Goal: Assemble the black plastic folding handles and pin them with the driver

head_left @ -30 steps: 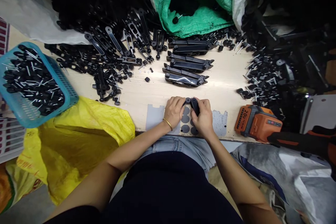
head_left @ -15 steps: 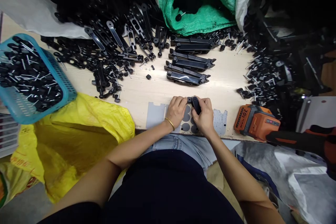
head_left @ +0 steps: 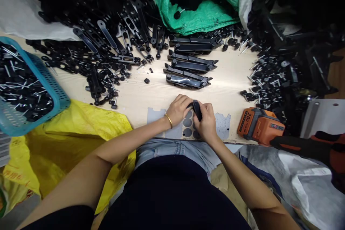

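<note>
Item, in work: one black bar (head_left: 197, 110), at the near edge of the tabletop (head_left: 231, 82), between both hands.

Item, apparently done: a row of long black folded arms (head_left: 185, 80), laid roughly parallel at our 12 o'clock; we see no tool or hand on them.

Items, left over: a broad heap of loose black links (head_left: 107, 37) at 10 o'clock; scattered black knobs with metal shanks (head_left: 262, 75) towards 2 o'clock; more of the same in the teal basket (head_left: 55, 91) towards 9 o'clock. On this stock we judge the work well short of its end. The orange-and-black power tool (head_left: 261, 125) lies at 3 o'clock, untouched.

Pose: our left forearm reaches in from 8 o'clock, the left hand (head_left: 178, 108) palm down, knuckles raised, fingers curled towards 3 o'clock. Our right forearm enters from between 4 and 5 o'clock, the right hand (head_left: 205, 122) turned inward, its back outward.

Grip: the right one pinches the bar between thumb and fingers. The left one's fingertips meet a dark part beside the bar; they cover it, so we cannot tell whether they pinch it or merely steady it. Grey discs (head_left: 188, 122) lie just below, towards 7 o'clock.
</note>
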